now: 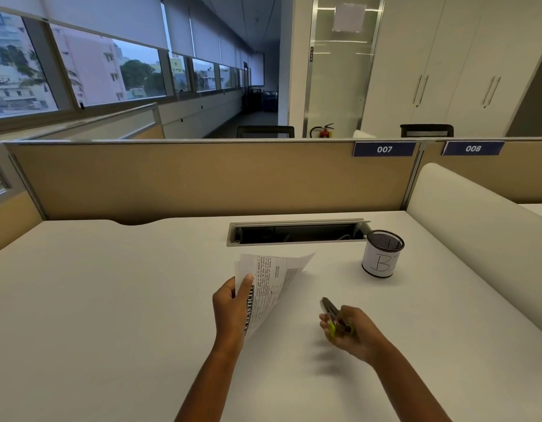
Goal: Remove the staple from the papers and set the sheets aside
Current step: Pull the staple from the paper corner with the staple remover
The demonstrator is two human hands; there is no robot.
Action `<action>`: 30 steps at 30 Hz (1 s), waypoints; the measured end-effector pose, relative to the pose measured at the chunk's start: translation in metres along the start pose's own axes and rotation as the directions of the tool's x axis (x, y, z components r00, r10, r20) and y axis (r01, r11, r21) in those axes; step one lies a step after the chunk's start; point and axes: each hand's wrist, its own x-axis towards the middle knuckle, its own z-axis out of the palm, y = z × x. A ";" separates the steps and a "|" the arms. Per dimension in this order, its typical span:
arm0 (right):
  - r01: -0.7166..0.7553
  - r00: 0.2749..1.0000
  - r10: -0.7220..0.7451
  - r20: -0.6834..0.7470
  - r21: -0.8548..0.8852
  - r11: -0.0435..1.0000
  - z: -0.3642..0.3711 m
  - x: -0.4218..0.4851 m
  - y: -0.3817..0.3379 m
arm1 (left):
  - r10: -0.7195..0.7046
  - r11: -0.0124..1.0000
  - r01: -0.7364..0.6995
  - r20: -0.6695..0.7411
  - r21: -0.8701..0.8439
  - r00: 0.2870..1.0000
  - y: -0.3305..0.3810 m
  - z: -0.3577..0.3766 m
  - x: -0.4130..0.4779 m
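Observation:
My left hand (230,312) pinches the near left edge of the printed papers (271,281) and lifts them off the white desk (111,300), the far corner drooping toward the right. A bold black heading runs along the edge by my thumb. To the right, my right hand (352,330) is curled palm-up around a small green and metal staple remover (333,315), whose dark metal tip points up and toward the papers. The tool and the papers are apart. The staple itself is too small to make out.
A black mesh pen cup (383,253) with a white label marked "B" stands at the right rear. Behind the papers is an open cable slot (297,233) in the desk. A tan partition (202,178) closes the back, and a white curved divider (464,226) the right side.

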 end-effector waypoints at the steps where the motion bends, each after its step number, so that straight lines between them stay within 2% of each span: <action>1: -0.013 0.998 0.009 0.068 0.055 0.998 0.008 -0.005 0.003 | 0.011 1.000 -0.011 0.004 0.010 1.000 0.000 0.001 -0.001; 3: -0.016 0.986 0.005 0.169 0.067 0.998 0.025 -0.014 0.006 | 0.047 0.998 -0.047 0.012 0.044 0.999 0.000 0.004 -0.003; 9: 0.067 0.925 -0.032 0.379 -0.078 0.995 0.061 -0.036 0.009 | 0.169 0.970 -0.168 0.008 0.173 0.986 -0.001 0.011 -0.008; 14: 0.167 0.887 -0.060 0.458 -0.198 0.966 0.076 -0.047 0.010 | 0.210 0.962 -0.208 0.010 0.177 0.978 0.000 0.012 -0.011; 19: 0.216 0.877 -0.041 0.479 -0.317 0.924 0.084 -0.056 0.010 | 0.245 0.954 -0.240 -0.008 0.182 0.969 -0.001 0.011 -0.013; 30: 0.227 0.907 -0.061 0.416 -0.362 0.904 0.098 -0.065 0.003 | 0.275 0.950 -0.266 -0.038 0.165 0.961 0.006 0.013 -0.017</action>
